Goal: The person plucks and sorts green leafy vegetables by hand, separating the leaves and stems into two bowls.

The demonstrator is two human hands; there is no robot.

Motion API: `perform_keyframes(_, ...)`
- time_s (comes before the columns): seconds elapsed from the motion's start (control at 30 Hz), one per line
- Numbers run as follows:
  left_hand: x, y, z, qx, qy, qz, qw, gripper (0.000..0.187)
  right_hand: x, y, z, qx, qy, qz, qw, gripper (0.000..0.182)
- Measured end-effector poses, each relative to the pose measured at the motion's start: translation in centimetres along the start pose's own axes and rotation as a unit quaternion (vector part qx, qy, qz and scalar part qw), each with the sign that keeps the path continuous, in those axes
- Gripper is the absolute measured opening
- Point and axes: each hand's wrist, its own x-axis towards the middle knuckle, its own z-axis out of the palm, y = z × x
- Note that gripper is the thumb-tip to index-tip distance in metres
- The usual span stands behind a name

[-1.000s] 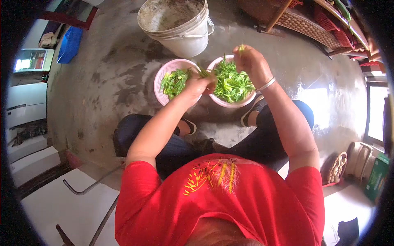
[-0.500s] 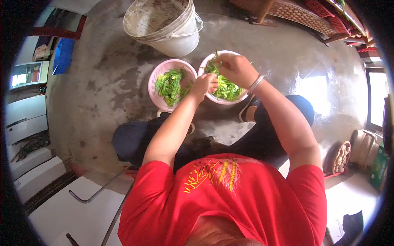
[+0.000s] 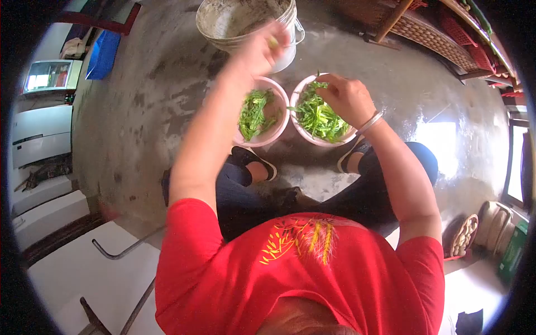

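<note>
Two pink plastic baskets stand side by side on the floor, each with cut leafy greens inside. My left hand [image 3: 259, 51] is raised over the near rim of a dirty white bucket [image 3: 245, 22]. It is blurred, its fingers look curled, and a small pale-green bit shows at them that I cannot make out. My right hand [image 3: 350, 100], with a silver bangle at the wrist, is above the right basket [image 3: 296, 124]. Its fingertips pinch a sprig of leafy greens [image 3: 322, 85]. Below my left forearm, the left basket [image 3: 282, 120] is partly covered.
Both my feet rest on the concrete floor [image 3: 151, 111] close to the baskets. A woven rattan piece of furniture [image 3: 421, 36] stands at the upper right. A blue bag [image 3: 103, 54] is at the left. A wicker basket [image 3: 464, 234] with pale round things sits at the right.
My left hand has left the space between the baskets and moved up to the bucket. My right hand stays over the right basket. The whole view has shifted slightly.
</note>
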Motion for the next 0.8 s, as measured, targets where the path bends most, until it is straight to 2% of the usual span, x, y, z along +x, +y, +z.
perform_keyframes(0.03, 1.8, 2.6, -1.5, -0.054, -0.027, 0.045, 0.997, 0.025, 0.0, 0.0, 0.1, -0.005, -0.010, 0.001, 1.000, 0.023)
perform_keyframes(0.07, 1.4, 5.2, -0.8, -0.109, 0.125, 0.033, 0.986, 0.019, -0.1, 0.0, 0.2, -0.011, -0.020, 0.002, 1.000, 0.021)
perform_keyframes(0.1, 3.3, 5.8, -4.7, -0.041, 0.181, 0.050, 0.981, 0.059, -0.1, 0.0, 0.3, -0.016, -0.029, 0.002, 0.999, 0.020)
perform_keyframes(0.17, 2.8, 5.7, -5.7, 0.096, 0.292, 0.150, 0.940, 0.029, 0.0, -0.4, 0.3, -0.011, -0.041, 0.004, 0.999, 0.020)
perform_keyframes(0.23, 1.7, 3.0, -9.8, 0.107, 0.153, 0.034, 0.982, 0.029, -0.1, -0.5, 0.2, -0.004, -0.049, 0.008, 0.999, 0.020)
perform_keyframes(0.27, 1.2, 0.8, -11.6, 0.109, 0.081, -0.028, 0.990, 0.029, -0.1, -0.6, 0.1, 0.000, -0.053, 0.012, 0.999, 0.019)
perform_keyframes(0.3, 0.1, -1.6, -11.9, 0.158, 0.058, -0.085, 0.982, 0.023, -0.1, -0.6, 0.1, 0.004, -0.058, 0.016, 0.998, 0.019)
perform_keyframes(0.33, -1.0, -4.3, -12.0, 0.183, 0.099, -0.143, 0.968, 0.018, -0.2, -0.6, 0.0, 0.011, -0.061, 0.011, 0.998, 0.019)
perform_keyframes(0.37, -1.5, -7.2, -13.7, 0.196, 0.096, -0.190, 0.957, 0.015, -0.3, -0.7, 0.0, 0.019, -0.065, 0.004, 0.998, 0.019)
perform_keyframes(0.4, -2.0, -9.7, -14.7, 0.216, 0.122, -0.227, 0.942, 0.016, -0.3, -0.8, 0.2, 0.027, -0.069, -0.003, 0.997, 0.018)
perform_keyframes(0.47, -2.1, -15.8, -18.8, 0.268, 0.199, -0.286, 0.898, 0.014, -0.6, -0.7, 0.4, 0.023, -0.088, 0.009, 0.996, 0.018)
perform_keyframes(0.5, -2.3, -18.3, -20.7, 0.303, 0.199, -0.291, 0.885, 0.014, -0.6, -0.7, 0.5, 0.020, -0.095, 0.015, 0.995, 0.017)
perform_keyframes(0.57, -2.5, -22.7, -24.1, 0.372, 0.194, -0.298, 0.857, 0.016, -0.2, -1.1, 0.3, 0.030, -0.106, 0.019, 0.994, 0.017)
perform_keyframes(0.67, -2.6, -26.5, -24.6, 0.404, 0.054, -0.325, 0.853, 0.021, 0.0, -0.9, 0.4, 0.034, -0.125, 0.035, 0.991, 0.015)
perform_keyframes(0.7, -2.7, -28.6, -25.2, 0.561, -0.041, -0.254, 0.787, 0.017, 0.2, -0.7, 0.5, 0.033, -0.130, 0.039, 0.990, 0.015)
perform_keyframes(0.73, -2.6, -31.1, -26.0, 0.694, -0.135, -0.170, 0.687, 0.015, 0.3, -0.7, 0.5, 0.033, -0.133, 0.038, 0.990, 0.016)
perform_keyframes(0.77, -2.3, -32.8, -26.0, 0.796, -0.223, -0.076, 0.557, 0.017, 0.5, -0.8, 0.5, 0.033, -0.137, 0.036, 0.989, 0.016)
perform_keyframes(0.8, -2.3, -32.2, -23.6, 0.755, -0.136, -0.226, 0.600, 0.025, 0.6, -0.9, 0.5, 0.032, -0.140, 0.035, 0.989, 0.017)
